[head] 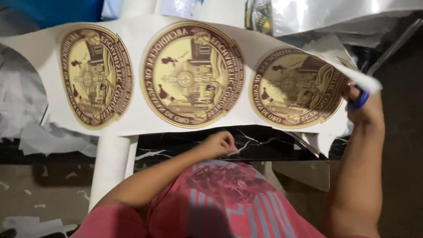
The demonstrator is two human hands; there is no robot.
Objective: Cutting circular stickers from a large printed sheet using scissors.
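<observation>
Your left hand [219, 143] is closed in a loose fist at about 6 o'clock of the view, its fingertips pinched on the lower edge of the long white printed sheet with three round gold-and-maroon emblems [141, 117]. That sheet spans the view from 9 o'clock to 3 o'clock, bowed upward in the middle, with the emblems side by side: one at 10 o'clock, one at centre, one at 2 o'clock.

Your right hand [363, 105] sits at 3 o'clock, fingers wrapped shut through the blue-handled scissors [359, 100], right at the sheet's right end, touching the rim of the third emblem. You cannot tell whether the blades are apart or together; they are hidden by the paper.

Below the sheet, toward 6 o'clock, lies a black marble-patterned surface [273, 147]. White paper scraps [39, 136] pile at 9 o'clock, and a shiny silver foil sheet [326, 15] lies at 1 o'clock.
</observation>
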